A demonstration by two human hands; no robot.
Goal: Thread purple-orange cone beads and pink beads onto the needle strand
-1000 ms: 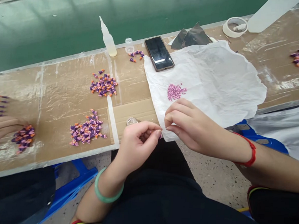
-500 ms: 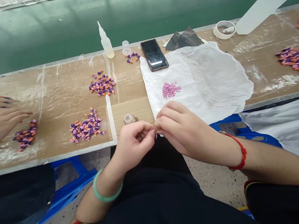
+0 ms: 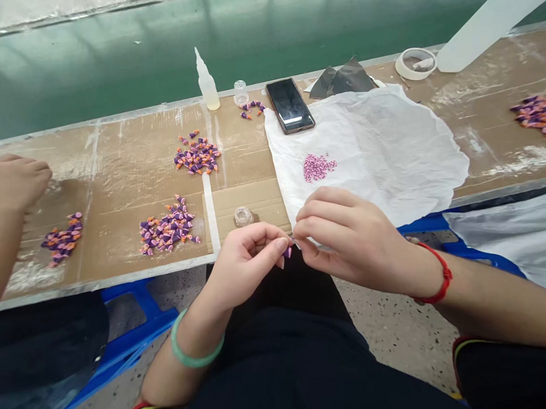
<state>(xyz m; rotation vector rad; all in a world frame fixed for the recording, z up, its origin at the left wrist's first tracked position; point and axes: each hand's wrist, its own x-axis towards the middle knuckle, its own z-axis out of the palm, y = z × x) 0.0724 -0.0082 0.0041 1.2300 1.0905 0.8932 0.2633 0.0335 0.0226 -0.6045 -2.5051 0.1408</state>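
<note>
My left hand (image 3: 246,264) pinches a tiny purple piece (image 3: 287,251) between thumb and fingertips, just off the tissue's near edge. My right hand (image 3: 353,239) meets it there, fingertips pressed together beside the piece. Anything between those fingertips is too small to see. A heap of tiny pink beads (image 3: 319,168) lies on the crumpled white tissue paper (image 3: 395,144), a little beyond my right hand. A small clear glass jar (image 3: 243,217) stands on the cardboard just past my left hand.
Piles of purple-and-orange pieces (image 3: 168,231) lie on the cardboard-covered bench (image 3: 120,154). Farther back are a phone (image 3: 290,105), a dropper bottle (image 3: 206,85) and a tape roll (image 3: 415,63). A co-worker's hand (image 3: 11,178) rests at the left. A blue stool (image 3: 133,325) sits below.
My hands have come together at the tissue's near edge, and a purple piece now shows at my left fingertips. The co-worker's hand has drawn back from the pile at left.
</note>
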